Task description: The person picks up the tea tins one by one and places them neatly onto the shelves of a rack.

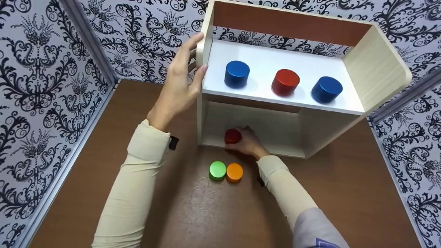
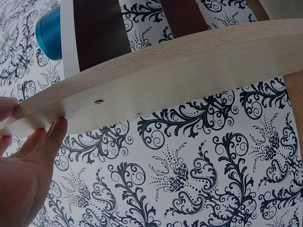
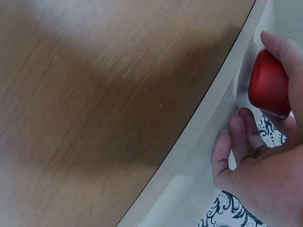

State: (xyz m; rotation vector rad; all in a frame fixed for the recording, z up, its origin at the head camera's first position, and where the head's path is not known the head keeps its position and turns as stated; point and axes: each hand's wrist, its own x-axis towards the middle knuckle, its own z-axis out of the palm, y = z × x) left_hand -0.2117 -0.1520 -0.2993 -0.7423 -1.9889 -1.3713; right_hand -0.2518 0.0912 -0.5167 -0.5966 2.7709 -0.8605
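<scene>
My right hand [image 1: 248, 142] holds a red round container [image 1: 233, 136] at the front left of the wooden shelf unit's lower compartment [image 1: 265, 119]. In the right wrist view, thumb and index finger are about the red container [image 3: 269, 85], while the other fingers curl loosely beside it. My left hand [image 1: 182, 75] grips the upper left side panel [image 1: 205, 44] of the unit, thumb on one side and fingers on the outer face. On the white upper shelf [image 1: 258, 57] stand a blue container [image 1: 237, 74], a red one [image 1: 285, 82] and another blue one [image 1: 326, 89].
A green container [image 1: 217, 170] and an orange container [image 1: 234, 172] stand side by side on the brown table [image 1: 206, 213], in front of the unit. Patterned wall panels [image 1: 38, 69] enclose the table at the back and sides.
</scene>
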